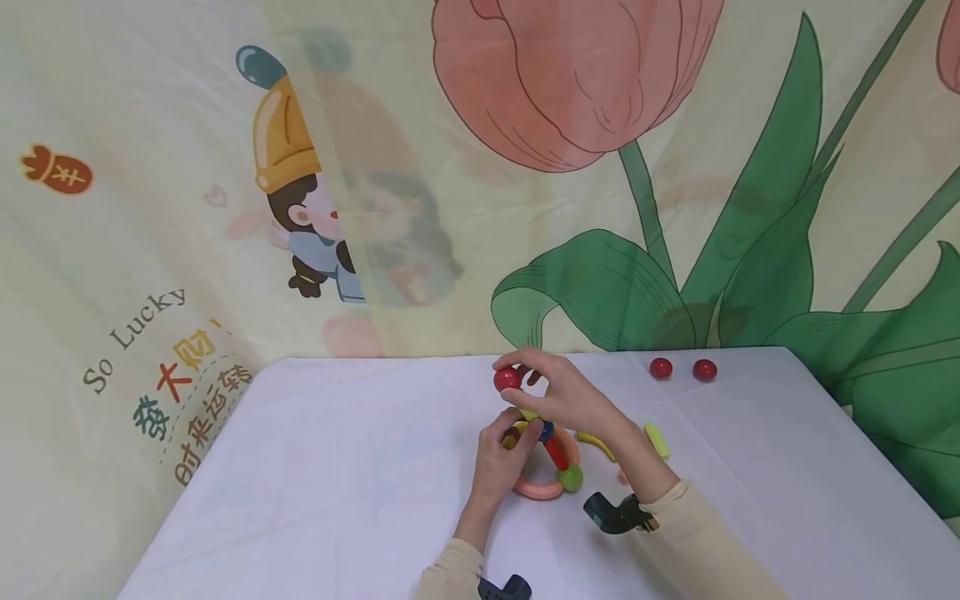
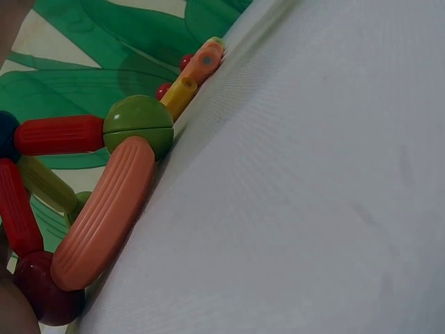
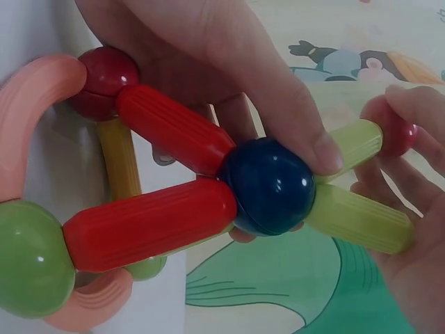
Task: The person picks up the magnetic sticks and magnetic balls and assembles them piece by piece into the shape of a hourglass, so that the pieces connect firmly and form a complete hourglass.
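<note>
Your held ball point(image 1: 507, 379): glossy red.
Hub ball point(image 3: 270, 188): glossy dark blue.
Red rods point(image 3: 149, 224): solid red, ribbed lengthwise.
Light rods point(image 3: 361, 219): pale yellow-green.
Curved rods point(image 2: 104, 216): salmon pink; you see lengthwise grooves.
Corner ball point(image 2: 138, 127): green, with a darker seam line.
Loose balls point(image 1: 661, 368): red.
Your sleeves point(image 1: 697, 533): plain cream.
Table cover point(image 1: 337, 467): white.
Backdrop point(image 1: 150, 75): cream, printed with a pink tulip point(image 1: 577, 92), green leaves point(image 1: 615, 292) and multicoloured lettering point(image 1: 193, 348).
</note>
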Available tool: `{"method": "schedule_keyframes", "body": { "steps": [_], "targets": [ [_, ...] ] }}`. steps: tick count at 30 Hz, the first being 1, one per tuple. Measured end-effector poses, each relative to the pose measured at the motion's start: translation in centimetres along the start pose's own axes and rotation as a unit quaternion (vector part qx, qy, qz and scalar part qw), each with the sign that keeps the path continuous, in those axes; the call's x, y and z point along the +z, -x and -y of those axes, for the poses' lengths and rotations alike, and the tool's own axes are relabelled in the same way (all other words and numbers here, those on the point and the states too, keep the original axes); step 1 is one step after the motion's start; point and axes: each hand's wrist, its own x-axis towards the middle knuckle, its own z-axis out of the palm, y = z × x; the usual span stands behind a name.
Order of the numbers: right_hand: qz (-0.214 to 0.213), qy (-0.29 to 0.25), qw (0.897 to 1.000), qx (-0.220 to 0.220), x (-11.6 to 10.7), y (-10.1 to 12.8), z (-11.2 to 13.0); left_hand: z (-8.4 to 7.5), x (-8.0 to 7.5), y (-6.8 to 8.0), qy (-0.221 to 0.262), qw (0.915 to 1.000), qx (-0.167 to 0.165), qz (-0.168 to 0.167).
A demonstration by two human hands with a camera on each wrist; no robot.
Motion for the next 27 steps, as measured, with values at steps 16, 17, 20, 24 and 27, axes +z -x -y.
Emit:
{"method": "schedule_keyframes", "body": {
  "steps": [16, 17, 20, 24, 27],
  "targets": [
    [0.012, -0.014, 1.0, 0.014, -0.2, 0.4, 0.0, 0.2, 0.0, 0.0, -0.001, 1.0, 0.0, -0.002],
    [0.011, -0.017, 1.0, 0.019, -0.3, 0.4, 0.0, 0.2, 0.0, 0.0, 0.0, 1.0, 0.001, -0.003],
    [0.001, -0.025, 0.999, 0.027, -0.5, 0.5, -0.2, 0.1, 0.1, -0.1, 0.002, 1.0, 0.0, -0.004],
    [-0.021, -0.045, 0.998, 0.041, -1.0, 0.8, -0.7, 0.1, 0.1, -0.1, -0.001, 1.0, 0.0, -0.007],
    [-0.037, -0.065, 0.996, 0.053, -1.3, 1.0, -1.4, 0.1, 0.2, -0.1, -0.006, 0.9999, 0.001, -0.011]
  ]
}}
